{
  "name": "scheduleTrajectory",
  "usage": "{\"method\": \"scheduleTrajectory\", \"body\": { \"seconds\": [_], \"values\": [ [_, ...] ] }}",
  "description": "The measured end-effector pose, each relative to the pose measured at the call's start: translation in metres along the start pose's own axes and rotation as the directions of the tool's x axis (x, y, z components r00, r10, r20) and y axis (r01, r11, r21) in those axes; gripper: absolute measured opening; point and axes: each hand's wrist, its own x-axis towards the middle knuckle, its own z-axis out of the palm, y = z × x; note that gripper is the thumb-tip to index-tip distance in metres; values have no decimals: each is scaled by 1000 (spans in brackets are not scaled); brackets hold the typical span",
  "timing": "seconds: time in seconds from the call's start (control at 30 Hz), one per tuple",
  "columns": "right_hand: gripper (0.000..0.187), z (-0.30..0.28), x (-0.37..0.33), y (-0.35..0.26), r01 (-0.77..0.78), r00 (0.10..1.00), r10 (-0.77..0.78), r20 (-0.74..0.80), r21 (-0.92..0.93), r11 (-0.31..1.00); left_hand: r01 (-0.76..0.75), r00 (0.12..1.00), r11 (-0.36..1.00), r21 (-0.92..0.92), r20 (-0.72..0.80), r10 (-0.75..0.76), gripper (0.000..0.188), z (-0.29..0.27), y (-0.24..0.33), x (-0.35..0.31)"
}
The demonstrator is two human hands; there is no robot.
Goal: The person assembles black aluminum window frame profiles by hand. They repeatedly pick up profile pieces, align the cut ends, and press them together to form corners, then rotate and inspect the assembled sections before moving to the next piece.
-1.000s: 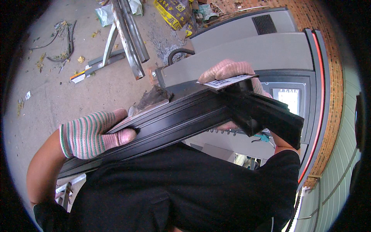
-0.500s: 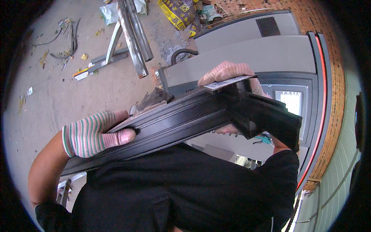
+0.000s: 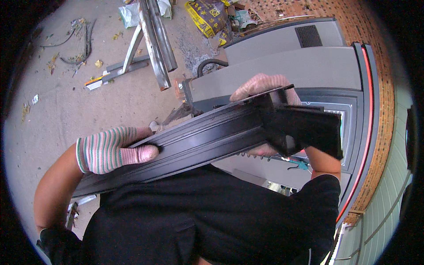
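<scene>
A long black grooved profile (image 3: 207, 137) lies slantwise across the front of my body, its right end raised and joined to a short angled piece. My left hand (image 3: 115, 150), in a striped knitted glove, is closed round its left part, with the thumb along the near face. Near the joint my right hand (image 3: 260, 86), also gloved, grips it from behind. Fingers of that hand show both above and below the profile; the palm is hidden by it.
A large grey machine (image 3: 287, 64) with a red strip (image 3: 369, 84) along its edge stands ahead and to the right. Metal bars (image 3: 154, 48) stick out over the floor. A purple and yellow sack (image 3: 206, 17) and black cables (image 3: 86, 44) lie farther off.
The profile's angled right end has turned slightly, and the white label on its upper edge no longer shows. Both hands keep their grip, and the left has moved slightly to the right.
</scene>
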Motion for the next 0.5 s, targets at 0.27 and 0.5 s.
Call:
{"method": "scheduleTrajectory", "body": {
  "seconds": [0.27,0.5],
  "values": [
    [105,-5,-12,3,-243,968,248,-31,122,962,17,995,983,-185,102,2,89,-6,-18,16],
    [104,-6,-19,25,-171,985,174,-18,114,979,57,996,992,-110,76,-49,85,-10,-17,19]
  ]
}}
